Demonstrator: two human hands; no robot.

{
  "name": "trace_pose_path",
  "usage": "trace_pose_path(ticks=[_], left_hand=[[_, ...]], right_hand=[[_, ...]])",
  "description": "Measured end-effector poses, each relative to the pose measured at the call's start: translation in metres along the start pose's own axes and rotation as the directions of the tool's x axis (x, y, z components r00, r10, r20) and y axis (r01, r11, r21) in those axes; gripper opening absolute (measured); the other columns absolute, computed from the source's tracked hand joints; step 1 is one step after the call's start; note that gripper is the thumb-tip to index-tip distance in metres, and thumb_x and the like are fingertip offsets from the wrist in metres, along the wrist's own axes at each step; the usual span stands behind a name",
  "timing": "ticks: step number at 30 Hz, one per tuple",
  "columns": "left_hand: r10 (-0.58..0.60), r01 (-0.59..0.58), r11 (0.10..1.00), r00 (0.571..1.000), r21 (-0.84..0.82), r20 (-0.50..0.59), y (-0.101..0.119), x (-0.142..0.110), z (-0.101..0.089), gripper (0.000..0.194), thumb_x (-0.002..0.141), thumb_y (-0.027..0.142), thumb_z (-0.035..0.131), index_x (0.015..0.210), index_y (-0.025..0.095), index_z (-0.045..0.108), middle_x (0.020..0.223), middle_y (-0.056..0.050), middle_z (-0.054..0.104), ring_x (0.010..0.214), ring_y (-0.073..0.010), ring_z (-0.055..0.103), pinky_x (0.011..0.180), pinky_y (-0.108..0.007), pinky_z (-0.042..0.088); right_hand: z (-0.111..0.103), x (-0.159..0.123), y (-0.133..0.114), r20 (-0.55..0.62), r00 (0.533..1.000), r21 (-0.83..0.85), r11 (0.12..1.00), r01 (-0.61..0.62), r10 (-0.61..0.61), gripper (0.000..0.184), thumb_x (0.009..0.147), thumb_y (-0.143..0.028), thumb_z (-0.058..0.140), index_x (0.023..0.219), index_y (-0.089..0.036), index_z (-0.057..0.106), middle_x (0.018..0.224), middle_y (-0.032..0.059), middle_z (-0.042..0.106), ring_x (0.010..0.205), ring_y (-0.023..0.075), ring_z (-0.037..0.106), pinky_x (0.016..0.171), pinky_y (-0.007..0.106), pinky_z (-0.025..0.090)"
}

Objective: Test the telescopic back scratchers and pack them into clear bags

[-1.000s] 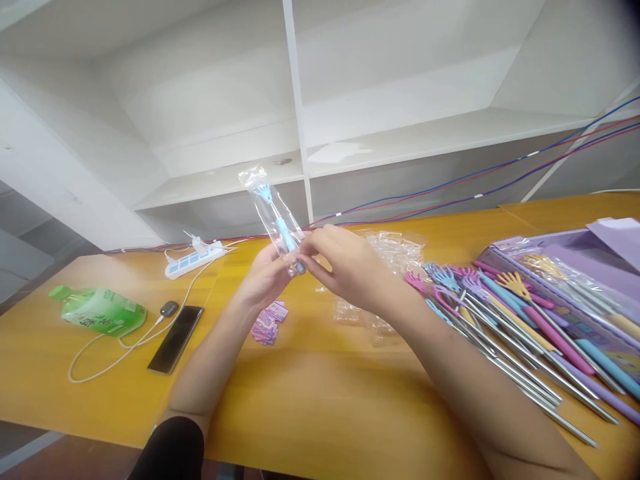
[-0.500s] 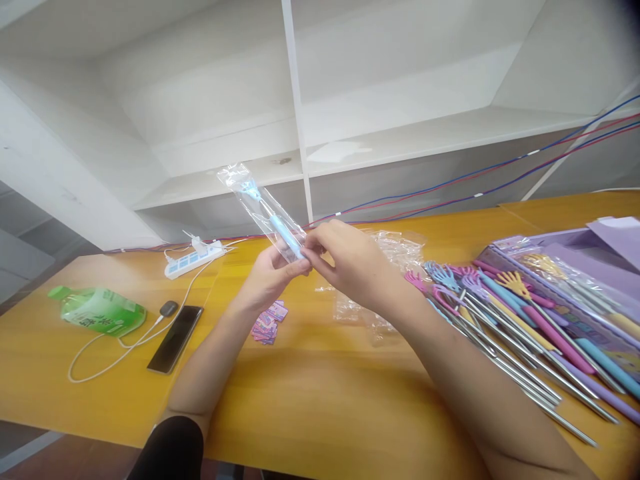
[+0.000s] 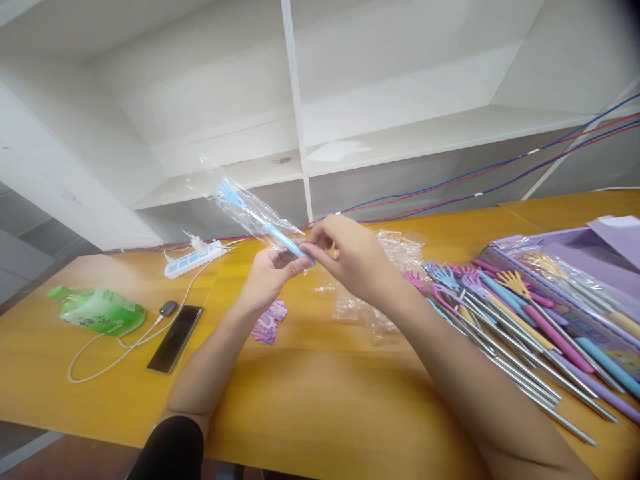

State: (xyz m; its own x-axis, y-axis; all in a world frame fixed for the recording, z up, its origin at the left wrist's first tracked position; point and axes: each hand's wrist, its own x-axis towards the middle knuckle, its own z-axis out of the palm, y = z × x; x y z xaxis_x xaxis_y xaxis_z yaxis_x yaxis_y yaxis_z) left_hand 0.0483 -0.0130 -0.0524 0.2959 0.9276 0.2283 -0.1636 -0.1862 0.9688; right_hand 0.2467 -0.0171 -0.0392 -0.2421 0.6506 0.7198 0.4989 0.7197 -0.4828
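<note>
Both hands meet above the middle of the wooden table (image 3: 310,400). My left hand (image 3: 273,273) and my right hand (image 3: 350,257) pinch the near end of a clear plastic bag (image 3: 240,203) that holds a blue back scratcher (image 3: 235,199) with a small hand-shaped head. The bagged scratcher slants up and to the left, its head at the far end. Fingers of both hands are closed on the blue handle end.
Several loose back scratchers (image 3: 500,320) with steel rods and coloured handles lie at the right, beside a purple box (image 3: 575,267). Empty clear bags (image 3: 395,253) lie behind my right hand. Small pink stickers (image 3: 270,323), a phone (image 3: 175,337), a green pouch (image 3: 100,310) and a power strip (image 3: 195,257) lie at the left.
The bagged scratcher has tilted from nearly upright to slanting low to the left. Both hands kept their pinch on its near end and barely shifted.
</note>
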Motion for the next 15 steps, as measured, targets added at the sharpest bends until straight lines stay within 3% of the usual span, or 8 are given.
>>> trace_pose_path(ticks=[6, 12, 15], left_hand=[[-0.028, 0.028, 0.999, 1.000, -0.037, -0.003, 0.000, 0.001, 0.000, 0.041, 0.076, 0.036, 0.099, 0.108, 0.015, 0.085, 0.100, -0.009, 0.081, 0.087, -0.0174, 0.069, 0.081, -0.028, 0.051], [-0.021, 0.021, 1.000, 1.000, -0.016, -0.012, -0.001, 0.002, -0.003, 0.039, 0.075, 0.033, 0.099, 0.107, 0.016, 0.084, 0.104, -0.010, 0.082, 0.091, -0.0179, 0.072, 0.084, -0.028, 0.053], [-0.016, 0.016, 1.000, 1.000, -0.005, 0.005, 0.002, 0.001, -0.003, 0.036, 0.077, 0.029, 0.098, 0.108, 0.016, 0.084, 0.102, -0.010, 0.082, 0.091, -0.0180, 0.073, 0.082, -0.027, 0.054]], right_hand=[[0.001, 0.002, 0.005, -0.009, 0.997, 0.060, 0.995, -0.079, 0.080, 0.022, 0.101, -0.036, 0.073, 0.090, -0.020, 0.063, 0.084, 0.0015, 0.067, 0.075, 0.0134, 0.056, 0.070, 0.028, 0.039], [0.003, 0.003, 0.011, -0.054, 0.995, 0.085, 0.993, -0.083, 0.088, 0.019, 0.100, -0.036, 0.074, 0.096, -0.020, 0.064, 0.084, 0.0004, 0.067, 0.071, 0.0115, 0.054, 0.068, 0.027, 0.039], [0.001, 0.003, 0.009, 0.034, 0.989, 0.190, 0.971, -0.146, 0.142, 0.025, 0.101, -0.043, 0.072, 0.096, -0.020, 0.064, 0.085, 0.0008, 0.067, 0.070, 0.0111, 0.054, 0.066, 0.027, 0.040]])
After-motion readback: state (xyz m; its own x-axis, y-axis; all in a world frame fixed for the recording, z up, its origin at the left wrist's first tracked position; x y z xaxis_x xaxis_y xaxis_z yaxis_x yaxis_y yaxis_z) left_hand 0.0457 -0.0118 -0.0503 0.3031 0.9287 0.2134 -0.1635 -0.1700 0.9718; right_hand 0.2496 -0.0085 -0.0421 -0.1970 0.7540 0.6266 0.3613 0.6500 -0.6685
